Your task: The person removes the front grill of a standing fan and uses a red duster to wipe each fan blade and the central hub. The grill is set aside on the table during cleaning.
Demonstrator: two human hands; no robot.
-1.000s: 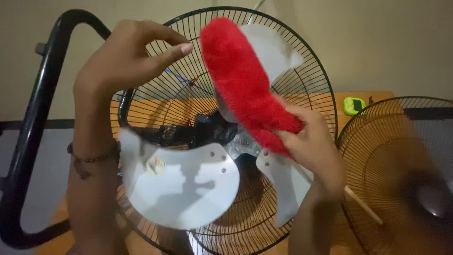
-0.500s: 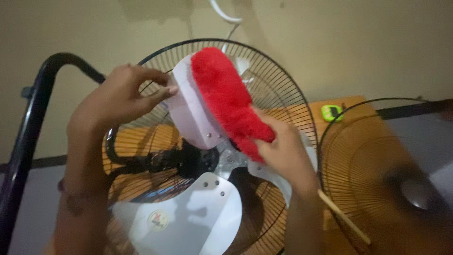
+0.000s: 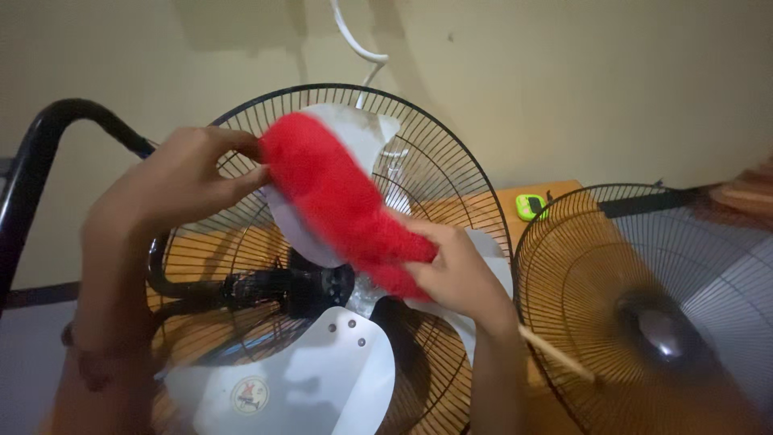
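At nine o'clock a thick black tubular frame (image 3: 32,153) arches up along the edge of the view. Just inside it, the left hand (image 3: 173,181) reaches in from eight o'clock, wearing a beaded bracelet (image 3: 84,350) at the wrist. Its fingers (image 3: 241,181) are pinched together on the left edge of the upper fan blade (image 3: 354,133), thumb below and fingertips above, right where the red fluffy duster (image 3: 342,205) begins. The duster lies across that pale metal blade, running from about ten o'clock down toward four o'clock, covering most of the blade's face. Behind it stands the black wire rear guard (image 3: 451,161) of the fan, with the dark motor housing (image 3: 282,290) at the centre. A second blade (image 3: 298,387) hangs at six o'clock, carrying a round sticker. A white cord (image 3: 358,44) dangles down the wall at twelve o'clock.

The right hand (image 3: 459,274) comes up from five o'clock, its fingers (image 3: 427,238) closed around the lower end of the duster, clamping it firmly. A pale wooden stick (image 3: 555,354) pokes out below the wrist. On the orange desk (image 3: 495,205) behind sits a small green gadget (image 3: 530,206). At three o'clock the detached front guard (image 3: 644,306) leans, well apart from the hands.
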